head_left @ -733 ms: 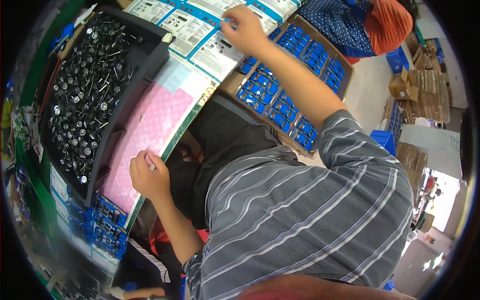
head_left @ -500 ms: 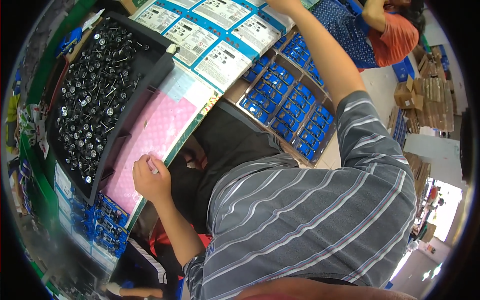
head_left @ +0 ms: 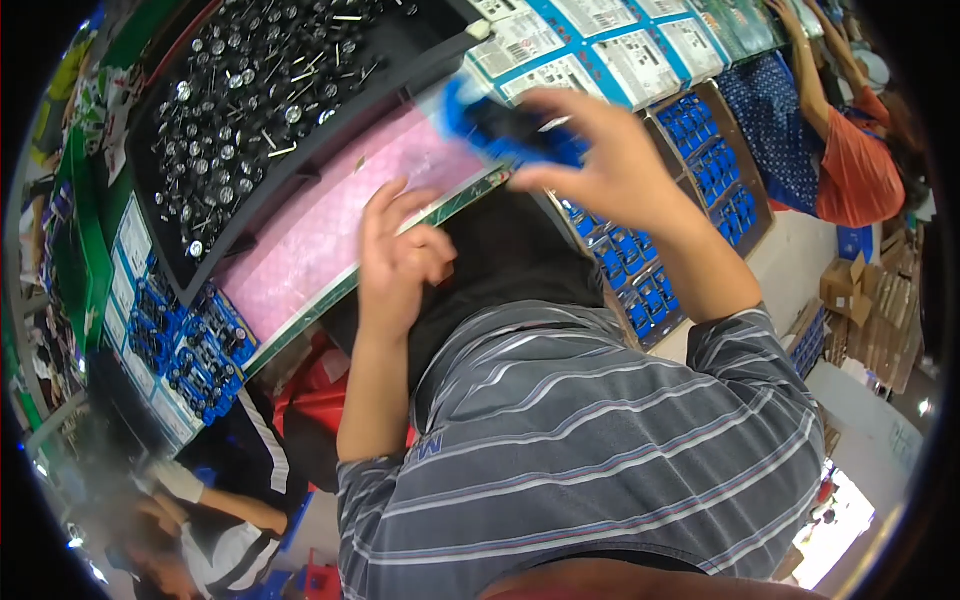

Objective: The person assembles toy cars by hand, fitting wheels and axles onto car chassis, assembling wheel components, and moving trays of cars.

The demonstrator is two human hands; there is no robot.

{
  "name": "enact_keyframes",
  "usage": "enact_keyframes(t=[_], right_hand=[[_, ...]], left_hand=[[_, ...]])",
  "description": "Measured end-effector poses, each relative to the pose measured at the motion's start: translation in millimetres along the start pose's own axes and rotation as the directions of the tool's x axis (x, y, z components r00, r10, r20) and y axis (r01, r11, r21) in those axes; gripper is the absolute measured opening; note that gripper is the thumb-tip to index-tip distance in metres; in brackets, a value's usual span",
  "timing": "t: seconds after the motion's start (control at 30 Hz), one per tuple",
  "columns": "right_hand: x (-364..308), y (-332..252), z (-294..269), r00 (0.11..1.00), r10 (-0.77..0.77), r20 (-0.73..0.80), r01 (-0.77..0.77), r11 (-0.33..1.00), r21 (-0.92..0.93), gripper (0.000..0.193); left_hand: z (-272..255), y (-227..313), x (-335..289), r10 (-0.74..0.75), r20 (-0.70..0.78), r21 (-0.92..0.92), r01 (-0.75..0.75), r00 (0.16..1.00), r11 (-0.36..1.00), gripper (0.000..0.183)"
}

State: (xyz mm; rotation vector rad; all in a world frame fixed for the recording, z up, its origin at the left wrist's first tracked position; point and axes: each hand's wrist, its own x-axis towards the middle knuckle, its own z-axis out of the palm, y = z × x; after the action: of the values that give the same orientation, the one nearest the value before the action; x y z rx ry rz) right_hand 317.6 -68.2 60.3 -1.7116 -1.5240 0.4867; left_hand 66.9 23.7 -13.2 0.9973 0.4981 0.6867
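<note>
My right hand (head_left: 610, 160) holds a blue and black packaged item (head_left: 505, 130), blurred with motion, above the near edge of a pink mat (head_left: 330, 220). My left hand (head_left: 400, 260) sits at the mat's front edge with its fingers loosely curled; I cannot see anything in it. Behind the mat, a black tray (head_left: 200, 250) is full of several small black and silver metal parts (head_left: 250, 100).
A cardboard box (head_left: 760, 190) of blue packs stands to my right, with printed white and blue cards (head_left: 600, 50) beyond it. More blue packs (head_left: 180, 340) lie at left. One person works at upper right (head_left: 840, 160), another at lower left (head_left: 210, 530).
My right hand has come back from the far cards toward me, now carrying a blue and black pack. My left hand has shifted right along the mat's edge.
</note>
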Motion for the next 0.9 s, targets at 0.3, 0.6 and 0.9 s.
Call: enact_keyframes(t=[0.3, 0.6, 0.9], right_hand=[[153, -30, 18, 0.984, -0.139, 0.114, 0.147, 0.987, -0.071, 0.036], [237, 9, 101, 0.855, 0.005, 0.519, 0.357, 0.720, -0.595, 0.014], [113, -58, 46, 0.976, -0.052, 0.212, -0.030, 0.930, 0.366, 0.029]], left_hand=[[-24, 19, 0, 0.130, -0.082, -0.085, -0.137, 0.988, 0.987, 0.054], [-53, 9, 7, 0.185, -0.091, -0.200, -0.200, 0.978, 0.959, 0.053], [-67, 4, -1, 0.099, -0.131, -0.146, -0.118, 0.986, 0.982, 0.058]])
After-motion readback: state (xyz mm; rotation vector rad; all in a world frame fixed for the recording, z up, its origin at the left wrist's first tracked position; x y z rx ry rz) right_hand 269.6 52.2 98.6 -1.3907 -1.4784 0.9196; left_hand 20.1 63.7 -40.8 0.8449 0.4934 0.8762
